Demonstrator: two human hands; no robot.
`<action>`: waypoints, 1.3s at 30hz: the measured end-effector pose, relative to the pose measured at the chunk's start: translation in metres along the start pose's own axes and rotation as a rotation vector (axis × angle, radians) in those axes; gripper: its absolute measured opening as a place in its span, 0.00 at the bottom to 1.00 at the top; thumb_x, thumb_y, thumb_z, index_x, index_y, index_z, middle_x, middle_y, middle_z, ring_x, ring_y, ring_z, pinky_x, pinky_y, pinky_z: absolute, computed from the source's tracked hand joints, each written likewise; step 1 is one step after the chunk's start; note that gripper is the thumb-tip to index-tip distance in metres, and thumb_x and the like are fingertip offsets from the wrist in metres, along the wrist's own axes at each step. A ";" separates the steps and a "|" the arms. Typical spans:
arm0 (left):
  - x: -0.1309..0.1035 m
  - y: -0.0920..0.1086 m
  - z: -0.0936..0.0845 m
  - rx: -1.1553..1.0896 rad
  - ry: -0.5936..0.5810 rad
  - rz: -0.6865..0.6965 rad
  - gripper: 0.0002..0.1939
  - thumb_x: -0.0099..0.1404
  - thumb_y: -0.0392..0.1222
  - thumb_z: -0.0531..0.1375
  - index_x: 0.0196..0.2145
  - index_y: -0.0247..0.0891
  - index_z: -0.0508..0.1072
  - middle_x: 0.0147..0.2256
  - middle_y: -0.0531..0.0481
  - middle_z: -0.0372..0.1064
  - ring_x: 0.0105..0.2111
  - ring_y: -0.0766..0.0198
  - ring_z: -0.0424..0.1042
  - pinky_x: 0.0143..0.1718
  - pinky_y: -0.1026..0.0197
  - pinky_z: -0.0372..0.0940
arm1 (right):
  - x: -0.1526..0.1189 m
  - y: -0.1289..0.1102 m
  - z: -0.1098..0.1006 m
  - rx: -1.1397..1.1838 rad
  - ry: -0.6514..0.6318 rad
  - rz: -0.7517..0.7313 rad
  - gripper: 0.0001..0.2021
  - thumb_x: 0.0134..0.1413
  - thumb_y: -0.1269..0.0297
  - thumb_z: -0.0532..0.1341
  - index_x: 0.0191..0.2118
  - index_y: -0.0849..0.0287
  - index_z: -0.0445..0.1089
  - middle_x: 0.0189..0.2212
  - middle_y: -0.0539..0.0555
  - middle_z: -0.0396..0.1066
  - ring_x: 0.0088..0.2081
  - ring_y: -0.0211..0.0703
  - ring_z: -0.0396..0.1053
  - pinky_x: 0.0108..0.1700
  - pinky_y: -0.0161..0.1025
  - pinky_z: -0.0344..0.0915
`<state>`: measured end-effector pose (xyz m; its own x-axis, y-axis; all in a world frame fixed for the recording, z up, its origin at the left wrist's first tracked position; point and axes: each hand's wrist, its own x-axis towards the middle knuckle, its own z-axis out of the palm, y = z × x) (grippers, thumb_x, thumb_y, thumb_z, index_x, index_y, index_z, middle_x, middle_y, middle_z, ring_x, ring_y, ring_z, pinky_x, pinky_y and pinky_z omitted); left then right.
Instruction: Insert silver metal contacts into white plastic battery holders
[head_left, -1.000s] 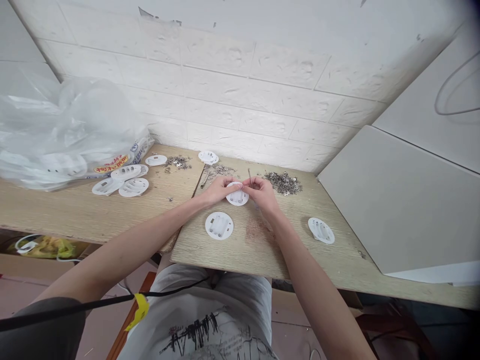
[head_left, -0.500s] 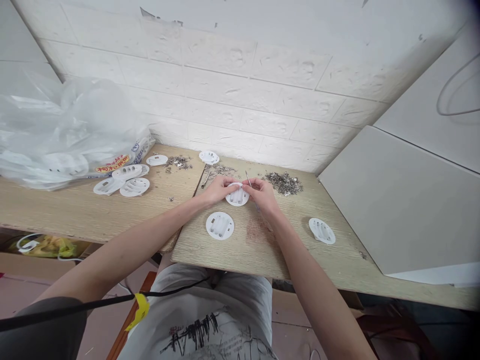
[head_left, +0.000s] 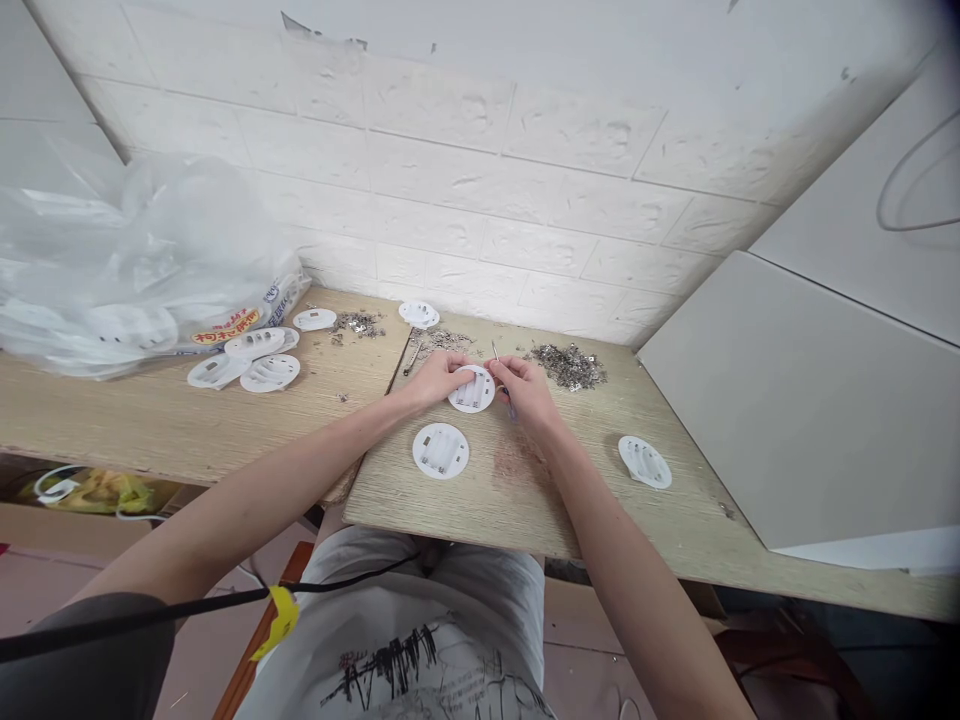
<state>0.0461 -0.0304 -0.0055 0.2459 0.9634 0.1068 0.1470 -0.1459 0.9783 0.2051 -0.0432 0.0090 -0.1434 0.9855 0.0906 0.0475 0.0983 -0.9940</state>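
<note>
My left hand (head_left: pixel 441 380) grips the left edge of a round white plastic battery holder (head_left: pixel 472 392), its thumb on the top face. The holder is slightly tilted, with its slots and small metal contacts facing up. In my right hand (head_left: pixel 523 385) is a slim metal tool with a pale handle, probably a screwdriver (head_left: pixel 495 350), its thin shaft pointing away from me. The right fingertips are at the holder's right edge; I cannot tell whether they touch it. A second round holder (head_left: pixel 440 451) lies flat on the table nearer to me.
A heap of small metal contacts (head_left: pixel 570 367) lies behind my right hand, with smaller heaps (head_left: pixel 360 324) at the left. Another holder (head_left: pixel 644 462) rests at the right. Several more white holders (head_left: pixel 270 373) lie beside a clear plastic bag (head_left: pixel 150 260). A pale panel (head_left: pixel 810 400) stands at the right.
My right fingers have drawn back from the holder's top face to its right edge, uncovering more of it. The holder has shifted slightly left in my left hand.
</note>
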 end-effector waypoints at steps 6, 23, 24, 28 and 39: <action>0.001 -0.003 0.001 -0.025 0.035 0.020 0.09 0.52 0.37 0.61 0.32 0.32 0.75 0.27 0.48 0.73 0.24 0.66 0.70 0.26 0.66 0.62 | 0.001 0.001 0.001 0.004 -0.034 -0.032 0.15 0.44 0.52 0.63 0.29 0.61 0.70 0.25 0.51 0.69 0.25 0.34 0.62 0.24 0.32 0.58; -0.003 0.017 -0.002 -0.695 -0.143 -0.225 0.07 0.59 0.38 0.60 0.35 0.31 0.74 0.37 0.41 0.74 0.38 0.62 0.73 0.42 0.59 0.70 | 0.010 0.008 -0.007 0.184 0.053 0.026 0.14 0.34 0.60 0.67 0.30 0.60 0.69 0.28 0.51 0.68 0.25 0.33 0.59 0.22 0.32 0.52; -0.003 0.018 -0.003 -0.737 -0.155 -0.242 0.07 0.60 0.37 0.59 0.35 0.31 0.73 0.37 0.41 0.74 0.39 0.62 0.73 0.43 0.59 0.70 | 0.010 0.008 -0.007 0.186 0.048 0.016 0.14 0.34 0.59 0.67 0.30 0.60 0.69 0.29 0.51 0.68 0.25 0.33 0.59 0.23 0.32 0.52; -0.002 0.017 -0.005 -0.786 -0.129 -0.248 0.08 0.61 0.39 0.60 0.37 0.31 0.73 0.39 0.40 0.73 0.41 0.61 0.73 0.46 0.57 0.70 | 0.010 0.008 -0.009 0.028 0.074 -0.030 0.14 0.42 0.55 0.63 0.33 0.60 0.70 0.27 0.51 0.69 0.25 0.35 0.61 0.25 0.34 0.56; 0.003 0.008 -0.008 -0.657 -0.071 -0.221 0.17 0.59 0.51 0.61 0.35 0.31 0.72 0.37 0.40 0.73 0.39 0.60 0.74 0.49 0.52 0.67 | 0.001 -0.002 -0.018 -0.912 0.077 -0.306 0.11 0.53 0.67 0.57 0.36 0.57 0.77 0.31 0.54 0.77 0.31 0.42 0.70 0.35 0.36 0.59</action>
<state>0.0403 -0.0274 0.0044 0.3421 0.9347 -0.0969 -0.4040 0.2395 0.8829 0.2224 -0.0404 0.0120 -0.2131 0.9027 0.3739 0.7735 0.3896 -0.4998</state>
